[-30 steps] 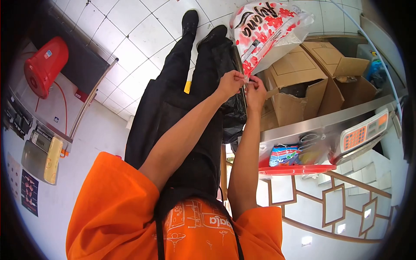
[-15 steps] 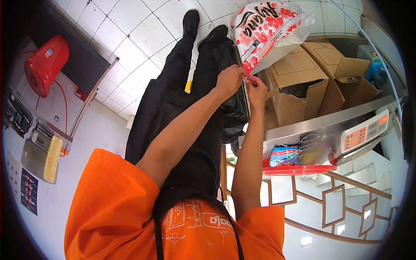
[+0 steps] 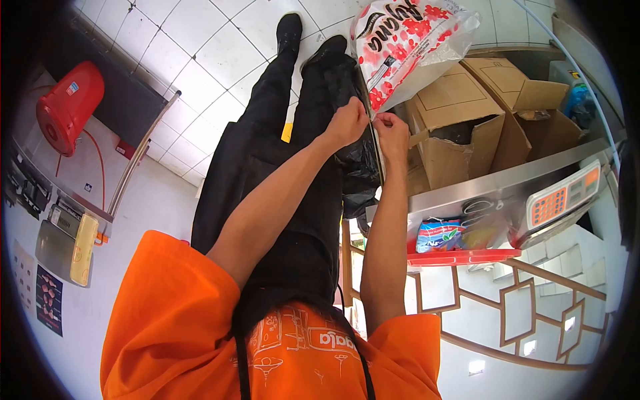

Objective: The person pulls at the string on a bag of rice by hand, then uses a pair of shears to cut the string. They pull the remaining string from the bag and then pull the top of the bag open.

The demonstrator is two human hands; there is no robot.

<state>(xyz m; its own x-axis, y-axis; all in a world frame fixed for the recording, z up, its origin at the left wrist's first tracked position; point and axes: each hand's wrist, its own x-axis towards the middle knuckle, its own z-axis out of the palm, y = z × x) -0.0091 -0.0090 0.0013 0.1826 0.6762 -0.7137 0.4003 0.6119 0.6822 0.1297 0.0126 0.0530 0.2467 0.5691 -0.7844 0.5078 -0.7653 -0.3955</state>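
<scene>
Pinches lower corner of bag (image 3: pixel 399 57) between fingers of left hand (image 3: pixel 349 124) and right hand (image 3: pixel 393 137), both sets closed on plastic; exact fingertip contact too small to tell. Sits just beyond hands, beside open boxes (image 3: pixel 457 100); cannot tell what bears weight. Looks thin, soft and crinkly, probably slippery and easy to tear at corner. Weight hard to judge; seems bulky enough to sag. Best held by gathered corner for fine work, from beneath for lifting.
</scene>
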